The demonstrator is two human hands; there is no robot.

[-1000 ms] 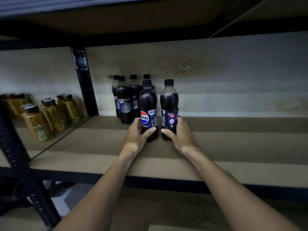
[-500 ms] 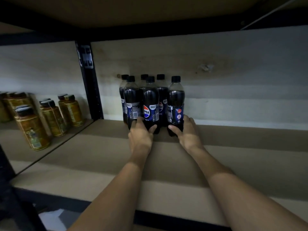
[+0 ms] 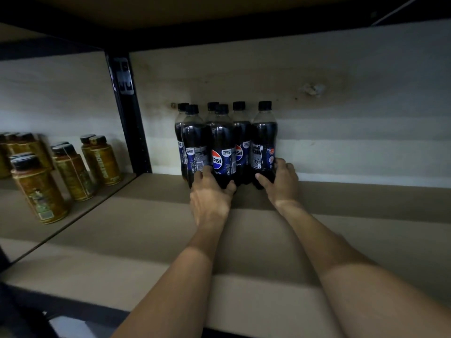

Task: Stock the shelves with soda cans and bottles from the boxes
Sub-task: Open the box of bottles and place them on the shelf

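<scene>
Both arms reach deep into the shelf (image 3: 146,228). Left hand (image 3: 211,193) is wrapped round the base of the front Pepsi bottle (image 3: 222,152), logo facing out. Right hand (image 3: 280,181) grips the end bottle (image 3: 264,140), label print too small to read. Both bottles stand upright at the back with four others. Gold bottles (image 3: 105,164) off to the left say OATSIDE.

Black metal upright post (image 3: 127,113): perforated, with a pale label (image 3: 125,79) high on it.
Right of the post: tan shelf board (image 3: 366,228) with a black front rail (image 3: 80,311); pale wood-grain back wall (image 3: 353,69) with a chipped knot (image 3: 313,89).
Left of the post: neighbouring bay with a similar lower board (image 3: 22,230).
Above the post: brown underside of the upper shelf (image 3: 219,11).
Light: dim, falling in horizontal bands.
</scene>
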